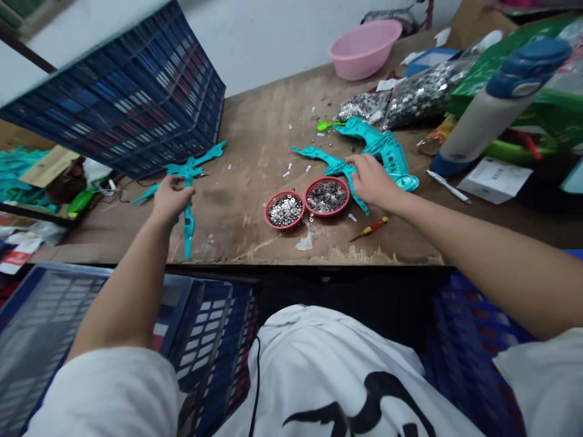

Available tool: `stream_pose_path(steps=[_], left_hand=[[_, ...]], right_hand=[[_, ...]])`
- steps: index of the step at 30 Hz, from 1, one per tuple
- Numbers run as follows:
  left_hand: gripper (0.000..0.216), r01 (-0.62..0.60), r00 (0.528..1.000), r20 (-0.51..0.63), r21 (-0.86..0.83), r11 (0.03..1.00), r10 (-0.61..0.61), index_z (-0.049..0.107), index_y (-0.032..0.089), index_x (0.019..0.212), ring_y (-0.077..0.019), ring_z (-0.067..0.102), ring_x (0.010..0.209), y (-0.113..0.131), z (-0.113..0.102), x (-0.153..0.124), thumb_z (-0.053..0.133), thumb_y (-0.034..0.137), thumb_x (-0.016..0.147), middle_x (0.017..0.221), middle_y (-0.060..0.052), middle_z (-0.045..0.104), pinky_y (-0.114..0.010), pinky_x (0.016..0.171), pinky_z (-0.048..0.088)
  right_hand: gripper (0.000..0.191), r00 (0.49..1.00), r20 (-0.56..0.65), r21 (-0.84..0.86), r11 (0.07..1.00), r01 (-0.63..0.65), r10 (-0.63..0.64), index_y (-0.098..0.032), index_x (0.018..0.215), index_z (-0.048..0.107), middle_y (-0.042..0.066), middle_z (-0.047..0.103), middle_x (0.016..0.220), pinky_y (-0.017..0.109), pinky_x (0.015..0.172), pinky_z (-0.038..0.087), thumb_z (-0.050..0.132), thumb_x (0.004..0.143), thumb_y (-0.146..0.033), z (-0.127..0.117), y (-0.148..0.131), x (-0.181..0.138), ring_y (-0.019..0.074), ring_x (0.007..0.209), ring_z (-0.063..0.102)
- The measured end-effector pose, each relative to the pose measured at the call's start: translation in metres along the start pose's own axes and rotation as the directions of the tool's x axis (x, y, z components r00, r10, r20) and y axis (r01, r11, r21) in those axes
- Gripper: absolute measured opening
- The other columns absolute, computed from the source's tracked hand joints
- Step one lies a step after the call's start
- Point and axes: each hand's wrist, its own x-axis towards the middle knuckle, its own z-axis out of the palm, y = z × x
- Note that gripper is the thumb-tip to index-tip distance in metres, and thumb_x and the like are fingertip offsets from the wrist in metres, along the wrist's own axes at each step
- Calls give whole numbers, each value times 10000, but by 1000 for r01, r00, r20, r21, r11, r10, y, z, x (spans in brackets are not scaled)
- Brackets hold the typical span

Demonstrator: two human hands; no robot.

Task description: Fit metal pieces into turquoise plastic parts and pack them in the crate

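Observation:
My left hand point(172, 198) grips a teal plastic toy part point(187, 176), a long cross-shaped piece lying at the left of the wooden table point(255, 139). My right hand point(372, 179) rests on a pile of similar teal plastic parts point(380, 145) at the right centre, fingers closed over one piece. Just left of that hand stand two small red dishes point(285, 209) point(327, 195) filled with tiny silver screws. A small red and yellow screwdriver point(370, 229) lies near the table's front edge.
A dark blue crate point(132, 97) stands tilted at the back left; more blue crates point(91, 315) sit below the table. A pink basin point(364, 48), bags of silver screws point(423, 91), a white bottle with blue cap point(492, 103) and green boxes crowd the right.

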Motion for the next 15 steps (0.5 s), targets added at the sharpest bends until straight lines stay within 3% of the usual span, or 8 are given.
stream_pose_path(steps=[2,4,5,7,8,9,12,15], left_hand=[[1199,146,962,-228,-48,988,-153,744,71,1546,-342,755,1368,27,-11,-11,159,972,1014,1306,-145,802,-533,994,557],[988,64,938,-334,-105,992,-96,707,155,1632,-344,755,1365,64,-18,-33,460,900,1032,1536,-156,706,-544,1056,623],[870,3,944,-325,-130,991,-46,685,199,1657,-346,756,1365,83,-19,-48,549,807,1049,1604,-143,671,-542,1075,645],[693,-34,965,-263,-160,986,-9,638,262,1674,-358,751,1377,115,-18,-78,604,632,1089,1644,-119,658,-545,1098,664],[618,-23,976,-219,-157,987,-12,638,281,1655,-364,753,1372,125,-15,-93,599,568,1110,1630,-116,665,-549,1105,671],[548,7,983,-181,-142,990,-33,658,292,1617,-367,763,1346,130,-9,-107,582,524,1126,1598,-120,671,-552,1103,678],[397,138,990,-30,-65,988,-140,776,301,1426,-365,806,1216,119,21,-133,544,450,1140,1464,-142,662,-536,1080,704],[376,229,962,156,-22,973,-223,860,240,1282,-385,804,1294,90,54,-133,558,375,1104,1329,-170,663,-516,1208,678]], right_hand=[[445,995,91,-28,998,49,-46,-175,1534,792,221,782,1574,580,1377,523,606,1144,-283,-11,-13,-4,426,1568,661],[276,944,326,-104,990,93,-55,-218,1225,884,182,873,1269,531,1238,589,740,1134,-435,-17,-21,-11,420,1366,763],[265,885,464,-153,981,118,-34,-235,1062,883,156,871,1096,515,1161,612,840,1078,-496,-18,-23,-15,411,1252,794],[356,753,655,-244,960,136,60,-257,828,826,109,804,849,520,1045,638,1007,924,-548,-15,-21,-25,399,1079,813],[395,713,692,-276,955,114,115,-261,765,799,100,776,797,538,1018,648,1057,862,-544,-11,-19,-31,403,1039,814],[412,696,698,-298,952,69,168,-262,734,783,103,769,788,562,1013,657,1088,822,-525,-6,-17,-36,415,1036,816],[351,721,633,-362,931,-47,283,-241,792,809,157,825,953,641,1113,648,1115,806,-414,11,-14,-47,466,1203,818],[289,721,612,-467,885,-2,324,-222,888,841,183,864,1150,700,1210,605,1104,822,-322,26,-19,-52,479,1349,793]])
